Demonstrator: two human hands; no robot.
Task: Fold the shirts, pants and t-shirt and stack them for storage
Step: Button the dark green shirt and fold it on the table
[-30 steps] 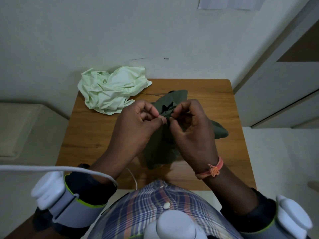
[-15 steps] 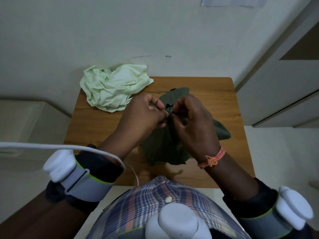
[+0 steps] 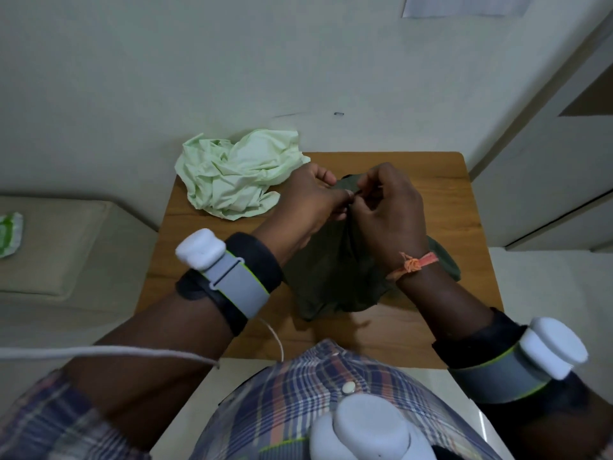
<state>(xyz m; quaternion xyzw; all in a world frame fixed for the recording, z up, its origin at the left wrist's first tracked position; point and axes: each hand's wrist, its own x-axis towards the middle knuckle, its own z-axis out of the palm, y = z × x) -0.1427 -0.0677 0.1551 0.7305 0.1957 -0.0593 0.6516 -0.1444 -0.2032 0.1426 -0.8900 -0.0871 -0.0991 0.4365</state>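
Observation:
A dark green garment (image 3: 331,277) hangs bunched over the middle of the small wooden table (image 3: 431,180). My left hand (image 3: 311,200) and my right hand (image 3: 391,210) meet at its top edge, each pinching the cloth with curled fingers, fingertips almost touching. The garment's lower part rests on the table; my hands hide its upper folds. A crumpled pale green garment (image 3: 232,180) lies on the table's far left corner and overhangs the edge.
A wall runs right behind the table. A beige cushioned seat (image 3: 49,247) stands to the left, with a green-and-white item (image 3: 8,234) on it. A white cabinet (image 3: 547,180) stands to the right. A white cable (image 3: 99,351) crosses my left forearm.
Both hands have moved away from me toward the far side of the table, still pinching the dark green garment, which has been drawn up and stretched with them.

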